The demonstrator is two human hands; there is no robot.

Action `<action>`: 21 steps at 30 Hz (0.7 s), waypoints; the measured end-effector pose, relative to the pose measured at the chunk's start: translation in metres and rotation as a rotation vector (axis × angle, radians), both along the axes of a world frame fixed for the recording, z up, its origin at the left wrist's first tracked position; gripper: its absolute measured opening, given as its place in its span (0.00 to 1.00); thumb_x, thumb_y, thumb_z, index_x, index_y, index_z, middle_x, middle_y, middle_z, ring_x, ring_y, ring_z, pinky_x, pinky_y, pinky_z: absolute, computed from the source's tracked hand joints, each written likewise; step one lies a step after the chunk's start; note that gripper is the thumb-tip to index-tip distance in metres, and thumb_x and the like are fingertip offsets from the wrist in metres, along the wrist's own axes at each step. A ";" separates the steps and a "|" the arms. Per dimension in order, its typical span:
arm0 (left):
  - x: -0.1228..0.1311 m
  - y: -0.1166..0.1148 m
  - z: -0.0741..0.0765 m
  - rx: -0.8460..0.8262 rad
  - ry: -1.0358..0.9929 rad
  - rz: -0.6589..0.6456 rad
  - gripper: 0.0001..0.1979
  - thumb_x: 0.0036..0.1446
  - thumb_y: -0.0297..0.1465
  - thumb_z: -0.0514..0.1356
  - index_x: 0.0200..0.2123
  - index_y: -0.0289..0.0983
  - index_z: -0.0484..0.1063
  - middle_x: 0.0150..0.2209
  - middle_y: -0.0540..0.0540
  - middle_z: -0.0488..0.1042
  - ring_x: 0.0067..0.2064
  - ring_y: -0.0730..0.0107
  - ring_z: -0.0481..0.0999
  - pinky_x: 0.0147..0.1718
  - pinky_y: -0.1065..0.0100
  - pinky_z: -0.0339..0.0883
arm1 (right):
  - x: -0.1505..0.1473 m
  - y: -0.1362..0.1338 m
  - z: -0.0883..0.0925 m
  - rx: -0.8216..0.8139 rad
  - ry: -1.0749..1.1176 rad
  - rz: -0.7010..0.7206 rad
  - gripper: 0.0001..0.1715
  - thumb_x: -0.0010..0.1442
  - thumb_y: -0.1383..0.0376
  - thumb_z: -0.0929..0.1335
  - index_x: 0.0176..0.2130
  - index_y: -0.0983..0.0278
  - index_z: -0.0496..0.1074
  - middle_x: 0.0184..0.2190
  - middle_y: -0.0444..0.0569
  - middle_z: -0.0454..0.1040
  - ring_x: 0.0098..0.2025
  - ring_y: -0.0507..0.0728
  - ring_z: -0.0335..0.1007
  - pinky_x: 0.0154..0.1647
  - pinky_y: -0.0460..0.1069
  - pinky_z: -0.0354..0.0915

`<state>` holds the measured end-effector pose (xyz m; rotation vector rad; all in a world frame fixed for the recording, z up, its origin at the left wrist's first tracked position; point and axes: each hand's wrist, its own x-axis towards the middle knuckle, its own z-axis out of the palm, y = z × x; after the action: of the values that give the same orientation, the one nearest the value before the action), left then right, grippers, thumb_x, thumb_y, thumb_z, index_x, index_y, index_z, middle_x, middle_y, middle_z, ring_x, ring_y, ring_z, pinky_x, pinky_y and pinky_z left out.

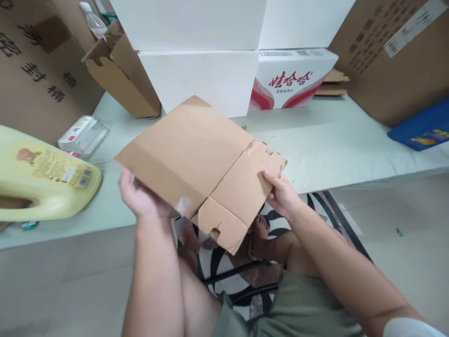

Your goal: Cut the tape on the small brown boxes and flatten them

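A flattened brown cardboard box is held up in front of me, tilted, over the front edge of the low pale-green surface. Notched flaps stick out at its right end, and a whitish patch of tape shows near its lower edge. My right hand pinches the right end, thumb on top and fingers underneath. At the lower left, my left hand supports the cardboard from below; most of its fingers are hidden behind the sheet.
White cartons are stacked at the back, beside a red-and-white carton. An open cardboard holder stands back left. Left are a yellow jug and a clear plastic container. A blue package lies right, by a large carton.
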<state>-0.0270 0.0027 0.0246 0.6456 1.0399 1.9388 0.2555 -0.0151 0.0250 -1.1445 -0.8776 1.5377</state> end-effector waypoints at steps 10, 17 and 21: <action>0.022 0.000 0.021 -0.367 -0.173 -0.062 0.15 0.52 0.43 0.56 0.26 0.39 0.74 0.23 0.48 0.71 0.22 0.74 0.71 0.19 0.73 0.64 | 0.139 -0.052 0.022 0.031 -0.121 -0.701 0.38 0.32 0.48 0.85 0.33 0.58 0.66 0.23 0.33 0.64 0.17 0.43 0.52 0.12 0.40 0.54; 0.032 0.004 0.021 -0.349 -0.161 -0.109 0.14 0.51 0.43 0.58 0.26 0.37 0.73 0.21 0.49 0.69 0.20 0.74 0.69 0.19 0.73 0.63 | 0.261 -0.038 0.042 0.145 -0.419 -1.070 0.26 0.36 0.60 0.83 0.33 0.55 0.71 0.40 0.39 0.75 0.26 0.49 0.64 0.11 0.42 0.55; 0.037 0.010 0.016 -0.349 -0.146 -0.142 0.15 0.52 0.42 0.58 0.24 0.37 0.72 0.21 0.48 0.68 0.20 0.74 0.69 0.19 0.73 0.63 | 0.304 0.055 0.069 0.127 -0.653 -0.842 0.23 0.46 0.57 0.79 0.34 0.55 0.65 0.37 0.39 0.70 0.28 0.49 0.69 0.20 0.45 0.65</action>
<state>0.0104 0.0130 0.0411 0.3655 1.1698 1.6051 0.5595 0.0396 0.0939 -1.6690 -0.7292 0.4143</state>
